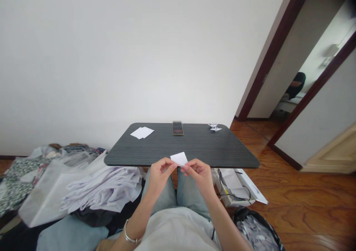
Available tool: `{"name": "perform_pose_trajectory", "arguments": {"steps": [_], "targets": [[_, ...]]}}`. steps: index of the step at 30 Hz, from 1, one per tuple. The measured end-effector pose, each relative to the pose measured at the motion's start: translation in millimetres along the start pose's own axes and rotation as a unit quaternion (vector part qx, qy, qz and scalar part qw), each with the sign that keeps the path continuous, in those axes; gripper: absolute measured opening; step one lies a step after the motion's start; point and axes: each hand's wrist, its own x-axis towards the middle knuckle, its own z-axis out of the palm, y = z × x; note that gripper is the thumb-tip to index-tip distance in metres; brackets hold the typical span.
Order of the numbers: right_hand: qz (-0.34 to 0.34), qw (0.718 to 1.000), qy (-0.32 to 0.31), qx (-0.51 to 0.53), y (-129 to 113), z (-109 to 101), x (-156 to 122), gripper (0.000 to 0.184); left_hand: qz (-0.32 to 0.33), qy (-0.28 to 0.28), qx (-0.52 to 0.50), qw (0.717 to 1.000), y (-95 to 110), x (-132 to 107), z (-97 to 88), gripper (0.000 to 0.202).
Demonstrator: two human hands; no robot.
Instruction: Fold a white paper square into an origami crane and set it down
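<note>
A small white sheet of paper [179,158] is held between my two hands at the near edge of the dark table [155,147]. My left hand [162,170] pinches its lower left corner between thumb and finger. On the opposite side, my right hand [198,172] grips the lower right corner the same way. Fingertips cover both of those corners. At the table's back left lies a small stack of white paper sheets [142,132]. Folded white paper cranes [216,129] stand at the back right.
A dark phone-like object [178,128] sits at the table's back middle, near the wall. Piled clothes [105,188] lie on the left. To the right on the floor are an open box with cables [236,191] and a black bag of grey scraps [257,230]. A doorway opens far right.
</note>
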Motion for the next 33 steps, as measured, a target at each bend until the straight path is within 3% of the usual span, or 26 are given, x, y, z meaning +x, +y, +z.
{"name": "perform_pose_trajectory", "arguments": {"steps": [8,33], "targets": [[0.016,1.0,0.002,0.024,3.3,-0.4,0.2,0.016,0.032,0.004,0.018,0.999,0.9,-1.2,1.6,0.016],[0.061,0.997,-0.01,0.036,3.4,1.3,1.7,0.023,0.034,0.072,0.003,0.997,-3.8,-2.6,11.1,0.017]]}}
